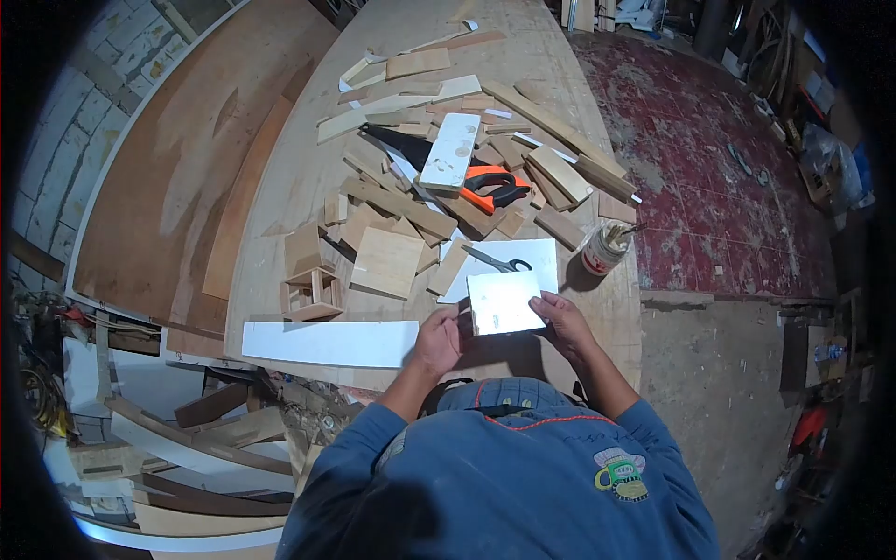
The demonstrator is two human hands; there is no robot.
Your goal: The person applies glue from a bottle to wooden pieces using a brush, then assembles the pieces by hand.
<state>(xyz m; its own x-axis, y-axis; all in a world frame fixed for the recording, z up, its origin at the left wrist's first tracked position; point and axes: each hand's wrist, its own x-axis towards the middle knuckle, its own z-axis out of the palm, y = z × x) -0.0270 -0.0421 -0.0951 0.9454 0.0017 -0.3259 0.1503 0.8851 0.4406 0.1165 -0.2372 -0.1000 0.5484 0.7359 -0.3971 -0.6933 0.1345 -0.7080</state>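
Note:
I hold a white square board [505, 301] in front of my body, above the near part of the workbench. My right hand [567, 327] grips its right edge, thumb on the white face. At the left edge is my left hand [440, 342], fingers bent against the board and partly hidden. Just beyond lie scissors [499, 259] with dark handles, on a white sheet [537, 250]. To the left stands a small wooden frame [314, 291] made of joined pieces, near a square of pale wood [387, 261]. A long white strip [329, 343] lies left of my left hand.
A jar with brushes [605, 247] stands at the bench's right edge. Farther back, a handsaw with an orange and black handle [495, 189] lies among wood offcuts, partly under a white block [452, 152]. A large wooden panel [177, 187] leans at left.

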